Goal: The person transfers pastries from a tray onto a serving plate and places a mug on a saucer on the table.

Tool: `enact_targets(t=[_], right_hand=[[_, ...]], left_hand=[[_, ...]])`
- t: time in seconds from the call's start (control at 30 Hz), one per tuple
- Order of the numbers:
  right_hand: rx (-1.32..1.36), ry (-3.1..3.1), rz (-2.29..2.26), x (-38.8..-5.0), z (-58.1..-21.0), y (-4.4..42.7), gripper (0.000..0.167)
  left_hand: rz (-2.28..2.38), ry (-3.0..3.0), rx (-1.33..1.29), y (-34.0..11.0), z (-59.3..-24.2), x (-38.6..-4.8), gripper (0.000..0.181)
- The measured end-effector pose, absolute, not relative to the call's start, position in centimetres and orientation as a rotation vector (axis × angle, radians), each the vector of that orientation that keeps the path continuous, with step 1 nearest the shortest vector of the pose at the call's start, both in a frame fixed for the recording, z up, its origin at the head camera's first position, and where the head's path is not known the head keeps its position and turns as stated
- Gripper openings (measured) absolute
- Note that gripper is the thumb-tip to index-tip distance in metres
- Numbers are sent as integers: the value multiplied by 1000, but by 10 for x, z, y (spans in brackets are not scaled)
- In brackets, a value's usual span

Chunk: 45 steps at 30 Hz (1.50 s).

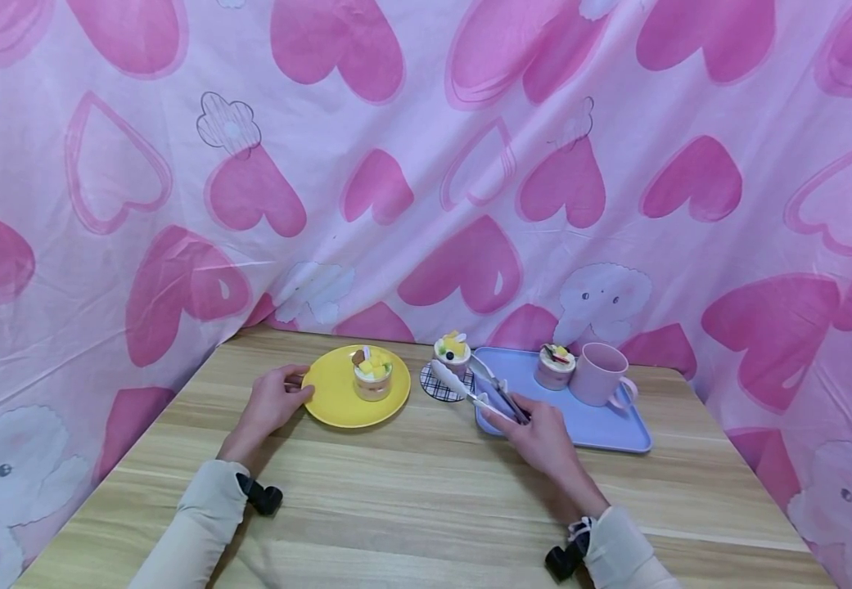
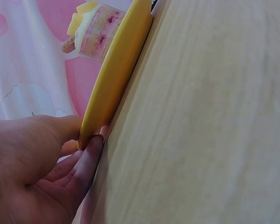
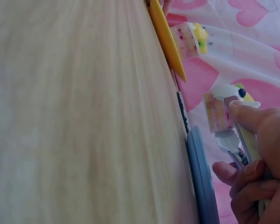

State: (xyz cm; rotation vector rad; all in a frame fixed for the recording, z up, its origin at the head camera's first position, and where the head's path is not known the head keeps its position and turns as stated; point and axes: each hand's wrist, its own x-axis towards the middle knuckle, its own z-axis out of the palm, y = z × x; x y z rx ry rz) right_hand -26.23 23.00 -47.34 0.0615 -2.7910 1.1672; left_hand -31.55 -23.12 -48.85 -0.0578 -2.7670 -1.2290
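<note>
My left hand (image 1: 272,401) pinches the near-left rim of a yellow plate (image 1: 333,401), thumb above and fingers beneath, as the left wrist view shows. On that plate stands a clear dessert cup (image 1: 372,378) of layered cake topped with yellow fruit. My right hand (image 1: 543,432) grips metal tongs (image 1: 499,401) with pale tips. A second fruit-topped dessert cup (image 1: 452,350) is between the tong tips. In the right wrist view, a gap shows between this cup (image 3: 217,112) and the round checked coaster (image 1: 440,386) below it.
A blue tray (image 1: 595,429) lies at the right, partly under my right hand. It carries a third dessert cup (image 1: 555,370) and a pink mug (image 1: 598,376). Behind the wooden table (image 1: 381,507) hangs a pink heart-print cloth (image 1: 426,164).
</note>
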Motion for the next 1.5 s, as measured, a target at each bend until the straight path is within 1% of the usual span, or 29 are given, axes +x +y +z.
enact_targets(t=[0.23,0.47,0.53,0.9,1.27,1.5], right_hand=[[120,-2789,1139,-259,-474,223,81],[139,-2815,1116,-258,-476,217,92],[139,-2820,1110,-257,-476,215,92],[157,-2839,1084,-253,-476,204,88],[156,-2842,1081,-251,-477,197,92],[184,-2833,1107,-252,-475,191,89]], left_hand=[[-1229,-2760,-66,-232,-488,-315,49],[-1217,-2756,-84,-231,-488,-315,49],[-1217,-2756,-76,-231,-488,-315,49],[-1229,-2761,-61,-230,-488,-315,49],[-1234,-2761,-66,-230,-487,-315,50],[-1232,-2765,-53,-229,-487,-315,50]])
